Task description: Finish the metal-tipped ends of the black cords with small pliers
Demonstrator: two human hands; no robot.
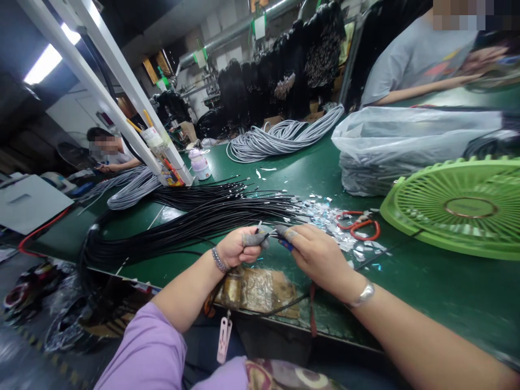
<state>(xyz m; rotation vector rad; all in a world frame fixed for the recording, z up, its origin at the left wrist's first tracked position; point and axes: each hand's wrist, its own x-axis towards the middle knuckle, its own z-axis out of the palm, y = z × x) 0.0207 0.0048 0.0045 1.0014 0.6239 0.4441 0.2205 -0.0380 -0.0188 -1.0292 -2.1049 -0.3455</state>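
Note:
My left hand point(239, 246), with grey covers on the fingertips, is closed in a pinch on the end of a thin black cable point(268, 235). Close against it, my right hand point(319, 257) pinches the same end; grey and dark blue coverings show on its fingers. Fine detail between the fingertips is too small to make out. Just behind the hands lies a thick bundle of black cables point(195, 222), its cut ends pointing right. Scraps of white and silver foil point(325, 211) are scattered beyond my right hand, beside red-handled scissors point(361, 225).
A green fan point(459, 208) stands at right, before a clear plastic bag point(377, 146). Coiled grey cable point(280, 138) and a bottle point(199, 164) lie farther back on the green table point(439, 303). Taped cardboard point(264, 290) sits at the front edge. Two other people sit beyond.

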